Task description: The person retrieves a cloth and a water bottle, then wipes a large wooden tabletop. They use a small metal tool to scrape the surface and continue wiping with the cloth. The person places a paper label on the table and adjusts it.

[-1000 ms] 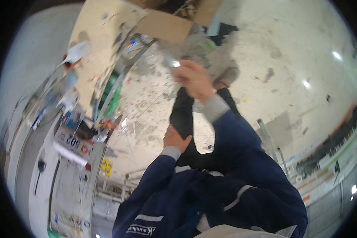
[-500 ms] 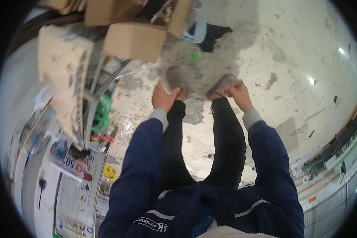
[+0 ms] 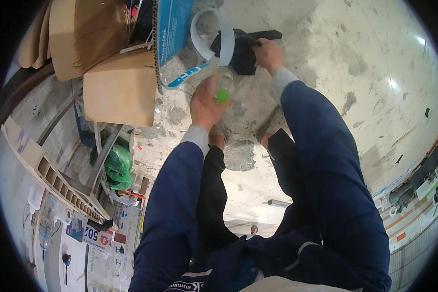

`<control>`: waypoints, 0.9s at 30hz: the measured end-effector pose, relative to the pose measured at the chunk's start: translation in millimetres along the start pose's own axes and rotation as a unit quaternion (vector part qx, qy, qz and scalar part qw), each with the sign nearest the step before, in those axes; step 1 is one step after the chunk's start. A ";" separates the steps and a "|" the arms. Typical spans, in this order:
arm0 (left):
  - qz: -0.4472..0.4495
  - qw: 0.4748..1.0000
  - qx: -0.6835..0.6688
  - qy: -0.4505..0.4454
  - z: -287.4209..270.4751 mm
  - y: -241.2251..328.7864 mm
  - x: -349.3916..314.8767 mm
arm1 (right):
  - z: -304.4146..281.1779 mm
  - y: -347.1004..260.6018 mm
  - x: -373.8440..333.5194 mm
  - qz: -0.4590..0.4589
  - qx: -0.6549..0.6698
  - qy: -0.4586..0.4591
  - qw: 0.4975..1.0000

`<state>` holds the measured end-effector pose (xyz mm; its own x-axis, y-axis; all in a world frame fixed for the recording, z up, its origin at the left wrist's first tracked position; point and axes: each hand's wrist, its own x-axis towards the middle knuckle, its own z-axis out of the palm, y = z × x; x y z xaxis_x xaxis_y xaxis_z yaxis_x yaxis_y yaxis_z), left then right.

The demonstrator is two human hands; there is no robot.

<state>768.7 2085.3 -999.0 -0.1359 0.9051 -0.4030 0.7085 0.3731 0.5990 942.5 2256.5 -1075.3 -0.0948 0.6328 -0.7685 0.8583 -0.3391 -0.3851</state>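
My left hand (image 3: 205, 106) is wrapped against the side of a clear plastic bottle (image 3: 226, 78) with a green cap that points toward me. Farther right, my right hand (image 3: 269, 54) pinches the edge of a black piece of thin, limp material (image 3: 242, 57) on the floor; whether it is cloth or plastic I cannot tell. A curled white strip (image 3: 227, 34) lies partly over the black piece, just beyond the bottle. Left of the bottle lies a flat white and blue strip (image 3: 186, 77).
Cardboard boxes (image 3: 119, 87) and a blue box (image 3: 175, 29) stand at the far left. Beneath them are a metal frame (image 3: 102, 158) and a green plastic bag (image 3: 118, 167). The pale floor (image 3: 336, 73) is stained and scattered with small scraps. More goods line the right rim.
Both hands have reached forward from near my feet. The left has closed on the bottle and the right has taken hold of the black piece. The view has shifted nearer the boxes.
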 end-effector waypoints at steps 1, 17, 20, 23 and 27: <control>0.012 1.000 -0.005 0.005 1.4 0.6 -1.0 | -9.2 10.2 -10.1 -0.037 0.081 -0.018 0.996; 0.001 0.994 0.013 -0.107 -154.9 210.9 -189.2 | -223.7 219.8 -498.7 0.282 0.318 0.074 0.902; 0.061 0.993 0.024 -0.103 -182.9 253.1 -211.9 | -224.7 214.0 -543.5 0.167 0.356 0.131 0.910; 0.092 0.989 0.034 -0.113 -204.9 294.2 -229.0 | -221.2 210.3 -582.1 0.314 0.384 0.138 0.857; 0.185 0.979 -0.006 -0.089 -230.8 344.2 -241.6 | -223.4 193.6 -655.1 0.264 0.486 0.187 0.812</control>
<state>885.6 2042.1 -535.8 0.2521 0.9295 -0.2692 0.6778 0.0289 0.7347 1283.5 1931.8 -532.3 0.4724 0.3253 -0.8192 -0.0915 -0.9063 -0.4127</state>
